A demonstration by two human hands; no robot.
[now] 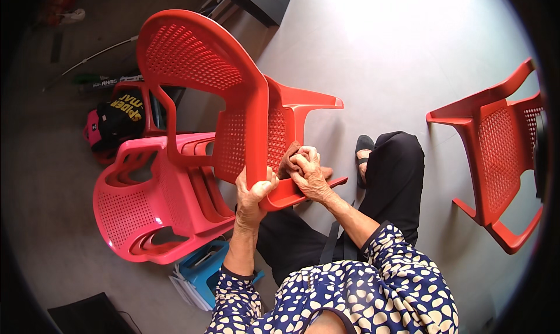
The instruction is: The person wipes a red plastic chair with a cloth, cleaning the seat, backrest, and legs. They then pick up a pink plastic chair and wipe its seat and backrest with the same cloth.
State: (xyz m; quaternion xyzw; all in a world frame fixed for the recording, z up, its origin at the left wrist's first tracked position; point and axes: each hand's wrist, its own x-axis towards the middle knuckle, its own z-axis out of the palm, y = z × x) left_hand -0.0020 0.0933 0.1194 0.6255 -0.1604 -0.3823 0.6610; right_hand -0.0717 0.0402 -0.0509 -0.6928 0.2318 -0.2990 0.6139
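Blue spotted shirt (356,293) is closest. Past it, near a pink chair (166,197), a red chair (256,112) is tipped up. The left hand (254,195) is curled tight round its edge; the half-closed right hand (310,173) bunches a brown cloth (287,162) against it. If the left hand slips (it seems the only firm grip), the chair could fall.

Red chair (256,118) is shiny plastic, smooth but full of tiny holes. Pink chair (181,197) looks like glossy plastic too. Brown rag (286,163) is matt cloth, black trousers (399,173) matt fabric, grey floor (385,71) pretty smooth.
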